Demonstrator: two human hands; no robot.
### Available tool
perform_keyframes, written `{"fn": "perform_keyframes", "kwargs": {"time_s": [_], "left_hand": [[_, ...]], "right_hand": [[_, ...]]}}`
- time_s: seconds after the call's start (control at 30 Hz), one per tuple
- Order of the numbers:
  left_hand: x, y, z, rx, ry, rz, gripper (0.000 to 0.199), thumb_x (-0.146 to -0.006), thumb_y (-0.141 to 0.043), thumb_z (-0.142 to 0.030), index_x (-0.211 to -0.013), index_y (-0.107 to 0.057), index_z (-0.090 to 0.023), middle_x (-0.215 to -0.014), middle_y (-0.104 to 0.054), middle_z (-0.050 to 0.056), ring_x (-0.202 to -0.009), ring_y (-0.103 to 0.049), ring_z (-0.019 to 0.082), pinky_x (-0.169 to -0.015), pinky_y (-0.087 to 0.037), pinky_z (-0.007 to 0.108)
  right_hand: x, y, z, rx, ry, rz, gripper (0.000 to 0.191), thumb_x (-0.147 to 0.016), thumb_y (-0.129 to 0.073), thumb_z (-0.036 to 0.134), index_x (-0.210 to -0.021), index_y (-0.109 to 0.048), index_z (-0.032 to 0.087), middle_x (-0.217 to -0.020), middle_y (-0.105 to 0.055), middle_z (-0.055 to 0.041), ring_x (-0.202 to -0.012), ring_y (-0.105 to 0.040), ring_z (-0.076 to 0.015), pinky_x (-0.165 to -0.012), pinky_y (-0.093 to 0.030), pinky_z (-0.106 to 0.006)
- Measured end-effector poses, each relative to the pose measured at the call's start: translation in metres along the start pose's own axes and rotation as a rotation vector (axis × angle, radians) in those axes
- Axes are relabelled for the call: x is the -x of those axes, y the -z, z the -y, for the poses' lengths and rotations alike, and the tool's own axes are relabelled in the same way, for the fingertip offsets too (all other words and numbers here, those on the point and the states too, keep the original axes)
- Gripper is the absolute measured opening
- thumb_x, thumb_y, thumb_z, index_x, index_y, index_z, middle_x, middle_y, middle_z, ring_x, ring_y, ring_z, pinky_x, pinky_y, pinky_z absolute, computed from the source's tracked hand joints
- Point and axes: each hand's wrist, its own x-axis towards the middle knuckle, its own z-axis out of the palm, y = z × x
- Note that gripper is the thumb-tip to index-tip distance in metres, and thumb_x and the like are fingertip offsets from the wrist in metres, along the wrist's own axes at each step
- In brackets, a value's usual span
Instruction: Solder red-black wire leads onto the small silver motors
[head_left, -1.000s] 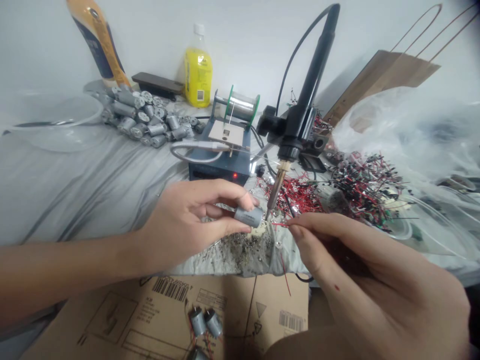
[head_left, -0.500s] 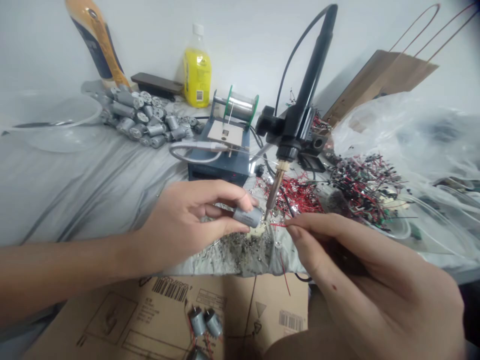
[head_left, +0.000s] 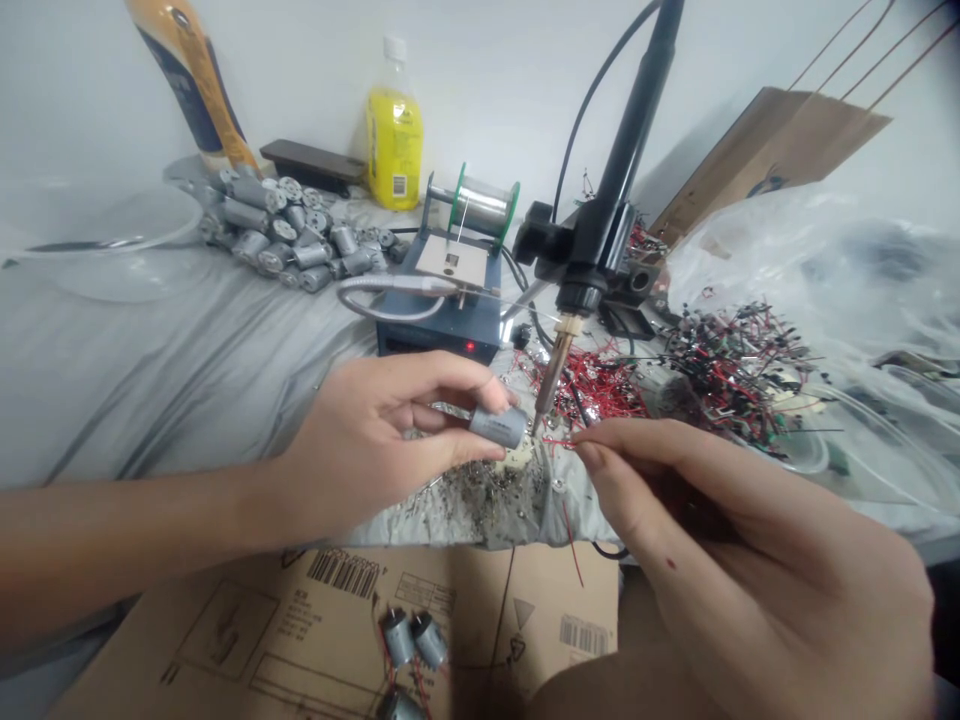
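My left hand (head_left: 405, 430) grips a small silver electric motor (head_left: 499, 426) between thumb and fingers, its end facing right. Close to that end is the tip of a soldering iron (head_left: 551, 385), clamped pointing downward in a black holder (head_left: 589, 250). On the other side of the tip, my right hand (head_left: 705, 530) pinches a short red wire (head_left: 559, 442) between thumb and forefinger, its free end pointing left toward the motor. Whether the wire, iron tip and motor touch is too small to tell. Below them lie scattered solder bits (head_left: 487, 490) on the grey cloth.
Behind my hands stands a blue solder feeder (head_left: 435, 325) with a solder spool (head_left: 481, 208). Many motors (head_left: 285, 235) are heaped at back left, near a yellow bottle (head_left: 395, 140). Red wires (head_left: 600, 380) and wired components (head_left: 742, 370) lie right. Cardboard (head_left: 337, 640) in front bears several wired motors (head_left: 397, 638).
My hands keep their grips, with the motor and red wire shifted only slightly. A red light now shows brightly on the solder feeder. The whole view has tilted a little.
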Motion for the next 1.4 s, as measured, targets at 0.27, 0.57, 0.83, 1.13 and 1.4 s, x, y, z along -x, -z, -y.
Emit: {"fn": "perform_keyframes", "kwargs": {"time_s": [0.27, 0.57, 0.83, 1.13, 1.4], "left_hand": [[0.0003, 0.0004, 0.0003, 0.01, -0.038, 0.019, 0.024, -0.082, -0.099, -0.014, -0.096, -0.087, -0.029, -0.106, -0.086, -0.003, -0.103, -0.085, 0.022, -0.097, -0.075, 0.024], [0.0005, 0.0006, 0.0005, -0.016, -0.025, 0.011, 0.021, -0.082, -0.101, -0.02, -0.095, -0.085, -0.026, -0.107, -0.086, 0.001, -0.104, -0.084, 0.027, -0.098, -0.077, 0.037], [0.0013, 0.0016, 0.0008, -0.025, -0.029, 0.016, 0.021, -0.084, -0.101, -0.021, -0.096, -0.085, -0.026, -0.109, -0.085, 0.001, -0.105, -0.084, 0.027, -0.098, -0.077, 0.035], [0.0003, -0.0013, 0.0005, -0.005, -0.035, -0.005, 0.023, -0.082, -0.102, -0.02, -0.097, -0.086, -0.026, -0.107, -0.086, -0.001, -0.104, -0.085, 0.025, -0.098, -0.076, 0.03], [0.0004, 0.0003, 0.0031, -0.041, -0.099, 0.003, 0.026, -0.083, -0.098, -0.012, -0.097, -0.087, -0.031, -0.106, -0.086, -0.005, -0.102, -0.086, 0.022, -0.098, -0.077, 0.027]], "right_hand": [[0.0004, -0.0007, 0.0005, -0.01, 0.007, 0.014, 0.015, -0.104, -0.071, 0.028, -0.093, -0.08, 0.031, -0.083, -0.085, 0.0023, -0.064, -0.076, -0.0171, -0.058, -0.058, -0.029], [0.0004, -0.0014, 0.0005, 0.003, 0.001, 0.023, 0.012, -0.103, -0.073, 0.028, -0.095, -0.08, 0.032, -0.087, -0.086, 0.0039, -0.068, -0.077, -0.0164, -0.062, -0.06, -0.027], [0.0015, -0.0012, 0.0012, 0.015, -0.001, 0.013, 0.013, -0.103, -0.072, 0.027, -0.094, -0.081, 0.032, -0.087, -0.086, 0.0028, -0.067, -0.077, -0.0174, -0.06, -0.059, -0.029], [0.003, -0.0004, -0.0002, -0.013, -0.034, -0.011, 0.01, -0.102, -0.075, 0.029, -0.095, -0.081, 0.033, -0.087, -0.085, 0.0046, -0.069, -0.076, -0.0164, -0.065, -0.06, -0.028], [0.0019, -0.0039, 0.0008, -0.051, -0.044, -0.023, 0.01, -0.1, -0.078, 0.025, -0.094, -0.08, 0.033, -0.083, -0.083, 0.0074, -0.067, -0.074, -0.0138, -0.066, -0.058, -0.025]]}}
